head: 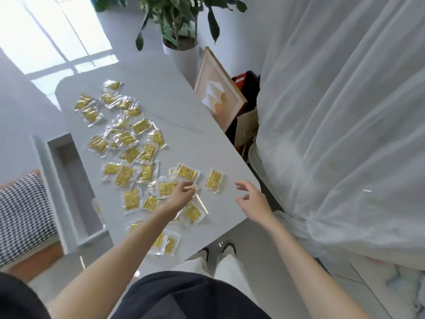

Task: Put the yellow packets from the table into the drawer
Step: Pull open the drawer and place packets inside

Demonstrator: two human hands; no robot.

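Dark shirt and white trousers fill the bottom edge, both bare forearms reaching out over the white desk. Left hand sits low over the near packets, fingers pinched on the clear edge of one packet; grip looks closed on it, contact partly hidden. Right hand hovers at the desk's right edge, fingers spread, empty, just beside a lone packet. Yellow packets lie scattered across the desk, many overlapping. Open drawer sticks out on the desk's left side. Potted plant, framed picture, white curtain behind.
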